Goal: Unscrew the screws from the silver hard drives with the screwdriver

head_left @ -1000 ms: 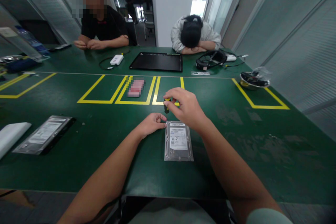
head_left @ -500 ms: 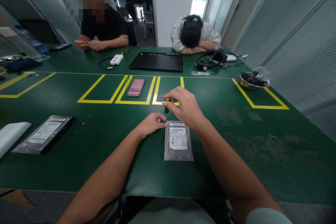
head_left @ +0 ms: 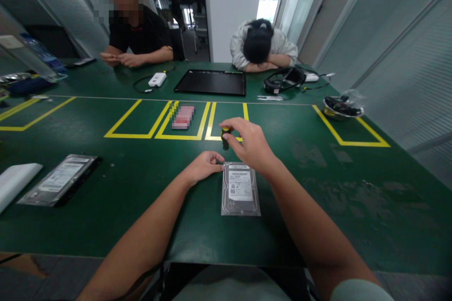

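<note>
A silver hard drive [head_left: 241, 190] with a white label lies flat on the green table in front of me. My right hand [head_left: 248, 143] grips a small black-and-yellow screwdriver [head_left: 225, 139] between thumb and fingers, holding it upright with the tip down at the drive's far left corner. Close beside that tip is my left hand [head_left: 205, 167], its fingers curled and its thumb and index finger at the same corner. Whatever they may pinch there is too small to make out.
Another hard drive [head_left: 61, 179] and a white object [head_left: 17, 181] lie at the left. Ahead are a pink item [head_left: 183, 118], a black panel [head_left: 211, 83] and a head strap device [head_left: 284, 80]. A metal bowl [head_left: 342, 108] stands right. Two people sit opposite.
The fingers of my right hand have shifted slightly on the screwdriver, which has moved a touch to the right. My left hand and the hard drive stay in place.
</note>
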Tool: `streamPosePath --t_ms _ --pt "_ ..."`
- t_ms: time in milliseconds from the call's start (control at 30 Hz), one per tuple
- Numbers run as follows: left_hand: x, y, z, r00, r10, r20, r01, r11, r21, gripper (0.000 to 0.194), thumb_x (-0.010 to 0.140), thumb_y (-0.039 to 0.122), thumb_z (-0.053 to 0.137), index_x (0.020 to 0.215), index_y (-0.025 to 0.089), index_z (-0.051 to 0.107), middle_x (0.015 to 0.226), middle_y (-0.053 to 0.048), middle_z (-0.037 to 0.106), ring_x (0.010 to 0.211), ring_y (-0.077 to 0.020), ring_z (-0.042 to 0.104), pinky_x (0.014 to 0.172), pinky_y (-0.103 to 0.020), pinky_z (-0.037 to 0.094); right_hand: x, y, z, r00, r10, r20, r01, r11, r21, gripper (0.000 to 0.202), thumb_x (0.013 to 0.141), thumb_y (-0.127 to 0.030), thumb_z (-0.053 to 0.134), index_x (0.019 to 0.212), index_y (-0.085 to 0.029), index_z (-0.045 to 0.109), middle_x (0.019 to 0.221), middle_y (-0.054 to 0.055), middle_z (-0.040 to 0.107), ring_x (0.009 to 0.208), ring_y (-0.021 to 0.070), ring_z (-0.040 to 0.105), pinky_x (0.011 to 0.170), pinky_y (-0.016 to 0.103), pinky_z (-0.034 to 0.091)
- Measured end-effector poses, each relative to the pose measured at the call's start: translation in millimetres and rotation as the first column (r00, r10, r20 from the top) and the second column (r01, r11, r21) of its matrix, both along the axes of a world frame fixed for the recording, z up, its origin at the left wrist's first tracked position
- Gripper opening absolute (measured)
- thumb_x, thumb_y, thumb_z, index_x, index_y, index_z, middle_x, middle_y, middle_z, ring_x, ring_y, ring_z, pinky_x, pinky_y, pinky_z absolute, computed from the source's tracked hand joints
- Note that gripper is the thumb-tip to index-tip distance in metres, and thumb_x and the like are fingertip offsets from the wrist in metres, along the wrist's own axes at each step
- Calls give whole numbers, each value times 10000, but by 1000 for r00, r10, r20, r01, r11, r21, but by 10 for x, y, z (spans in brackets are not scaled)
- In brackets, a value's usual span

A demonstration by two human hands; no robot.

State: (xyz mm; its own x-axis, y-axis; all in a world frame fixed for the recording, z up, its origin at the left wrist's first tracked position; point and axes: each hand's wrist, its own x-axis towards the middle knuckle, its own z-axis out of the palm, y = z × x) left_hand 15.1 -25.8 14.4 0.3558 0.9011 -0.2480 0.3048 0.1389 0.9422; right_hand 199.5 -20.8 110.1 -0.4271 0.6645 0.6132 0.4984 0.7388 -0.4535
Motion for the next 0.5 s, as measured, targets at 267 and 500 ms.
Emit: streamPosePath --t_ms 267,500 --pt "-16 5 -20 1000 -7 -1 7 1000 4 362 674 344 785 916 140 610 574 57 506 497 -92 450 475 -202 271 -16 0 -5 997 -26 -70 25 1000 -10 110 870 -259 644 954 -197 677 963 55 643 908 175 604 834 333 483" --pt "-14 16 -25 1000 -15 2 15 1000 15 362 663 349 791 897 137 614 583 50 529 522 -102 487 487 -205 304 -19 -1 -4 998 52 -31 -50 998 39 205 884 -140 558 1056 -151 669 1016 82 704 944 181 622 870 342 473"
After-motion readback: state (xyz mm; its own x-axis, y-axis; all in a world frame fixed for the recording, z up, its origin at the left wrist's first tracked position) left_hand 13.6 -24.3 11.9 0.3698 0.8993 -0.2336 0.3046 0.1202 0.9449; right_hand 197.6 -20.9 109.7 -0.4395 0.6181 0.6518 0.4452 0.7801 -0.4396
